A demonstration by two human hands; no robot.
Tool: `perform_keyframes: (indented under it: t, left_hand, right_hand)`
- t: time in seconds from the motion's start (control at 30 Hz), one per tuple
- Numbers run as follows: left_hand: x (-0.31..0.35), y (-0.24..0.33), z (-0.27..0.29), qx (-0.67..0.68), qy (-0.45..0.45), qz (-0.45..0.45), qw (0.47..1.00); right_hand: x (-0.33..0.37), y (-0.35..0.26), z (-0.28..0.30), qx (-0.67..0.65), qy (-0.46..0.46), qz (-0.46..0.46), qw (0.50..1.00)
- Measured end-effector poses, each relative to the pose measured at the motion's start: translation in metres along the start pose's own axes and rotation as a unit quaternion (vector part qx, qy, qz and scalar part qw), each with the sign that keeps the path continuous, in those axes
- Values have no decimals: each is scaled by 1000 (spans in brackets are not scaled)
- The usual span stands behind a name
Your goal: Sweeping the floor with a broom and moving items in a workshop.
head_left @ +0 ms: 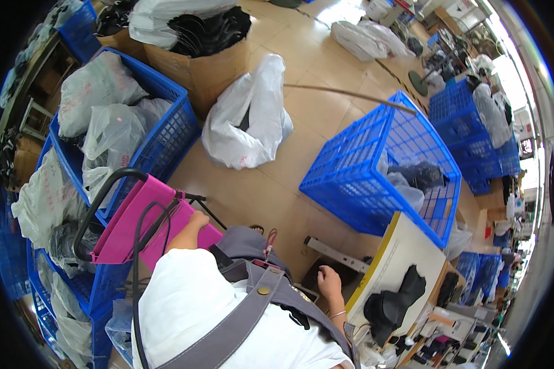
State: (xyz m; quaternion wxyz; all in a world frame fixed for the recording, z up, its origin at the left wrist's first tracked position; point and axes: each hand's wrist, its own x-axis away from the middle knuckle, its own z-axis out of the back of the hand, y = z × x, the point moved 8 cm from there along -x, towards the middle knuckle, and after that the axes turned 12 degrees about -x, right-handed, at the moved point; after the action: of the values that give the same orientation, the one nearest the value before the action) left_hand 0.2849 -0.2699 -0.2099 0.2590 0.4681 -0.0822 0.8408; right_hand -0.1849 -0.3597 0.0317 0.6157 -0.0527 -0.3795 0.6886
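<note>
A pink fabric chair (pixel 129 224) with a black tube frame stands at my left. My left hand (pixel 196 224) is closed on the edge of its pink fabric, with the fingertips partly hidden. A black cable (pixel 135 289) loops over the chair. My right hand (pixel 329 282), with a thin bracelet at the wrist, hangs beside the yellow-edged table (pixel 381 264). Its fingers are curled in, and I see nothing in them. On that table lies a black molded piece (pixel 395 302), apart from my right hand.
Blue crates (pixel 178 117) with plastic bags stand at the left, beside a cardboard box (pixel 194 71) of black pieces. A white sack (pixel 246 120) sits on the floor ahead. Another blue crate (pixel 345 166) stands at the right, a long strip (pixel 351 93) near its top.
</note>
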Motion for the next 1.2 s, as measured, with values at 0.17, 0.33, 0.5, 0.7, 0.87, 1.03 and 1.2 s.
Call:
perform_keyframes:
  t: [0.17,0.33,0.5,0.7,0.87,1.03,1.2]
  left_hand:
    - [37,72,23,261,46,-91,960]
    - [51,66,13,280,95,-83,952]
    - [81,-1,-18,194,155,25,968]
    - [172,-39,-70,289,50,195,936]
    - [220,14,-44,373,174,167,896]
    - [235,49,-42,340,219,137,904]
    - [239,49,-126,448,144,210,857]
  right_hand:
    - [-79,-44,40,36,-31,119,992]
    - [-181,-122,98,64,-19,283,957]
    - [-335,-160,175,167,55,388,905]
    - [-504,-175,224,386,148,315,854]
    - [-610,-130,206,454,6,87,887]
    - [-629,-95,127,106,-290,-39,950]
    - [-552,-97,30,-96,-300,-17,949]
